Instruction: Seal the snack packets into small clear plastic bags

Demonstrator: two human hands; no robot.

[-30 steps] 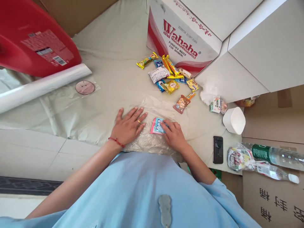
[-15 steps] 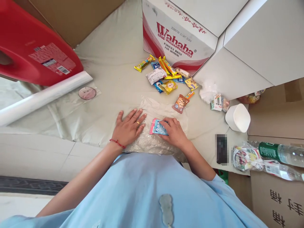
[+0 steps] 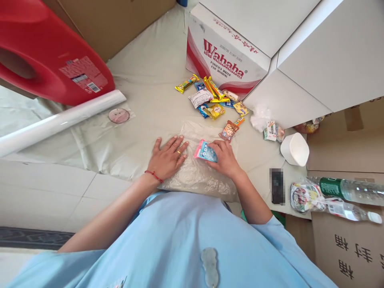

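My left hand (image 3: 169,157) lies flat with fingers spread, partly on a clear plastic bag (image 3: 207,180) and partly on the cloth. My right hand (image 3: 225,159) grips a small blue-and-pink snack packet (image 3: 205,151) above the bag, thumb and fingers closed around its right end. Just beyond that hand lies a brown cookie packet (image 3: 229,130). Farther back is a loose pile of wrapped snacks, among them a white packet (image 3: 200,98), a yellow packet (image 3: 215,111) and a yellow snack bar (image 3: 186,83).
A Wahaha water carton (image 3: 225,60) stands behind the snacks. At left are a red jug (image 3: 75,52), a plastic film roll (image 3: 69,120) and a pink round item (image 3: 119,115). At right sit a white cup (image 3: 295,149), a blurred dark object (image 3: 277,186) and plastic bottles (image 3: 354,191).
My right hand has moved slightly away from my body and closed more firmly on the snack packet, which is now tilted. My left hand stays flat. The camera view has shifted a little.
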